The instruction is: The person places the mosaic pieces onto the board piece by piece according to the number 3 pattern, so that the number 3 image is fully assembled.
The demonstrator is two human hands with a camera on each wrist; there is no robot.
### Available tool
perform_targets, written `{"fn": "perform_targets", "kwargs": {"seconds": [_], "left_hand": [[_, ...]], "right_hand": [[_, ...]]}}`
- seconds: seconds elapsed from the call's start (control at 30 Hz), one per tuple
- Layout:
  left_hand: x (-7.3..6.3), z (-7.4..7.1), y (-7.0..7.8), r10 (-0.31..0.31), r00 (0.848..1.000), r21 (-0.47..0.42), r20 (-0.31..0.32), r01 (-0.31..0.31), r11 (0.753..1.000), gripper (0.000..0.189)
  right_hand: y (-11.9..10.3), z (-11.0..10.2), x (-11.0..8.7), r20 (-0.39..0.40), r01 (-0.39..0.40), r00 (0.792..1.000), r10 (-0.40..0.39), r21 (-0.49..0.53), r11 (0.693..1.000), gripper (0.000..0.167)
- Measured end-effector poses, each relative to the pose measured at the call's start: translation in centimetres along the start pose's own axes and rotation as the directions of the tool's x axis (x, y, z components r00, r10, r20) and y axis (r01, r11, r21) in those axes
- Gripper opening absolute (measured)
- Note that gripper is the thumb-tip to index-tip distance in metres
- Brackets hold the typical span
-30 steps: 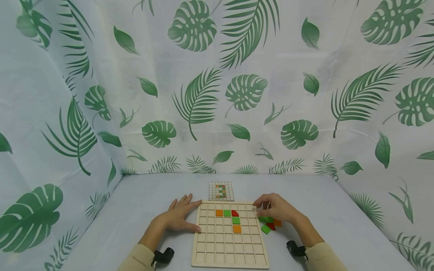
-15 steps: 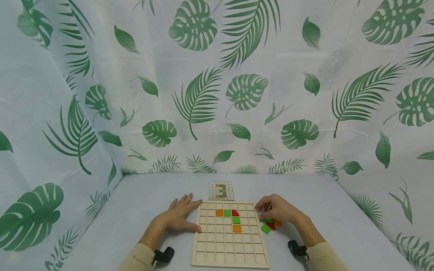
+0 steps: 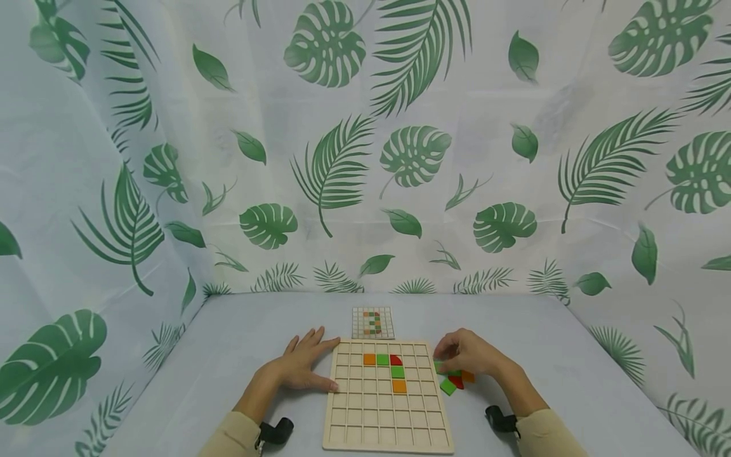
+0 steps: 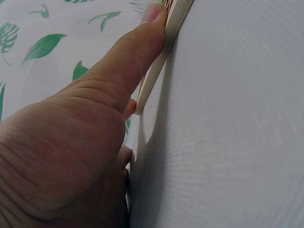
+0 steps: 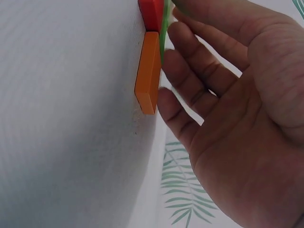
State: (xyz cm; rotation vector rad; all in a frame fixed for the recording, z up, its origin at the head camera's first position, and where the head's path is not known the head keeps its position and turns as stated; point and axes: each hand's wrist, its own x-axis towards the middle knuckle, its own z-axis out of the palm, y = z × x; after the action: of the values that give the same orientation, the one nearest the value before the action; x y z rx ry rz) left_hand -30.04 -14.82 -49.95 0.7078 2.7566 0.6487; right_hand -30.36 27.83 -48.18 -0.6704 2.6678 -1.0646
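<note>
A square wooden grid board [image 3: 377, 419] lies flat before me. Set in its upper cells are an orange tile [image 3: 370, 359], green tiles [image 3: 382, 360], a red rounded tile [image 3: 396, 360] and another orange tile [image 3: 399, 386]. My left hand [image 3: 302, 365] lies spread at the board's left side, its thumb on the edge [image 4: 159, 71]. Beside the right edge, my right hand [image 3: 471, 352] bends its fingers over a small pile, fingertips right at a green tile [image 3: 438, 367]; whether they pinch it I cannot tell. An orange tile [image 5: 148, 76] and a red tile [image 5: 152, 14] lie under these fingers.
A small pattern card [image 3: 372, 322] with a coloured grid lies behind the board. A loose green tile [image 3: 448, 386] sits at the pile's near side. Leaf-printed cloth [image 3: 348, 158] walls the white table [image 3: 257, 324] at the back and sides.
My right hand has shifted slightly right, off the board's edge and over the pile, and a green tile shows at its fingertips. The left hand and the board have stayed put.
</note>
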Motion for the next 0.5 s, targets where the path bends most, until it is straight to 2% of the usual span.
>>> {"fn": "perform_targets", "kwargs": {"seconds": [0.3,0.5], "left_hand": [[0.01,0.09,-0.07,0.016,1.0,-0.002,-0.008,-0.016,1.0,0.105],[-0.01,0.13,-0.05,0.017,1.0,0.005,-0.007,-0.017,1.0,0.106]], "right_hand": [[-0.22,0.19,-0.09,-0.06,-0.074,0.996,0.071,-0.057,0.996,0.012],[-0.58,0.34,-0.02,-0.058,-0.092,0.995,0.087,-0.09,0.992,0.012]]}}
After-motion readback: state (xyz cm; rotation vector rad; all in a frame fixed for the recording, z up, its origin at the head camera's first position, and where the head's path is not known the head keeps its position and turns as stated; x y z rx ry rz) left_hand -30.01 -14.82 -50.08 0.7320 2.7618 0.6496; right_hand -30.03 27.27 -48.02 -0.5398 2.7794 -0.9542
